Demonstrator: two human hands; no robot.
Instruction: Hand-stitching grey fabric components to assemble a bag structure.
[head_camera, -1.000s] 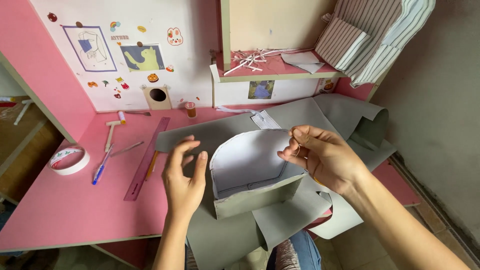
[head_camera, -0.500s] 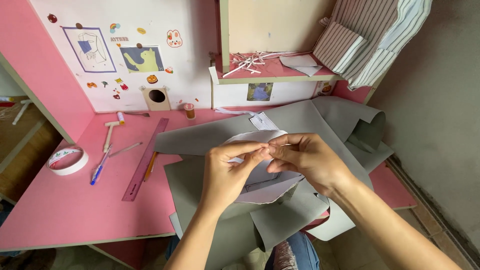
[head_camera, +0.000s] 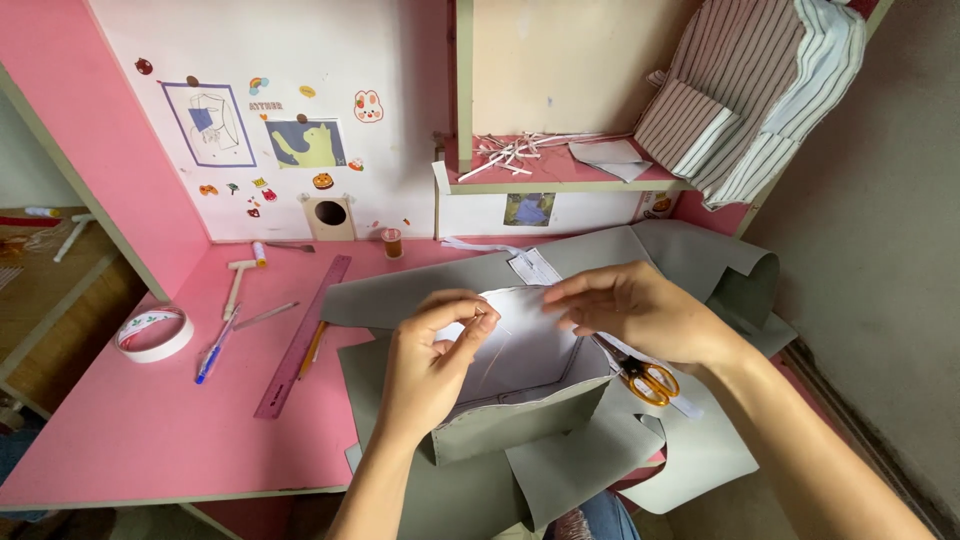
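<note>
Hands meet over a folded piece of grey sheet material (head_camera: 520, 400) that stands up from the pink tabletop (head_camera: 130, 430), its pale inner face turned toward the camera and its grey flap folded up along the near edge; the left hand (head_camera: 432, 370) has its grip pinched together, thumb and forefinger closed on what looks like a thin thread or needle at the upper left edge of the pale panel, though the thing is too fine to name surely; the right hand (head_camera: 640, 312) lies over the panel's upper right edge, fingers stretched leftward and resting on it, the grip loose and clamped on nothing that shows; more grey sheet (head_camera: 690, 260) spreads behind and beneath the piece, curling up at the far right; scissors with orange handles (head_camera: 648, 380) lie on the grey sheet just beneath the right wrist; well to the left on the tabletop lie a long pink ruler (head_camera: 300, 338), a blue pen (head_camera: 212, 358), a small hammer (head_camera: 237, 282) and a roll of tape (head_camera: 153, 334); a small wooden block with a round hole (head_camera: 329, 215) stands against the white back wall; a striped cloth (head_camera: 745, 95) hangs over the shelf at upper right.
</note>
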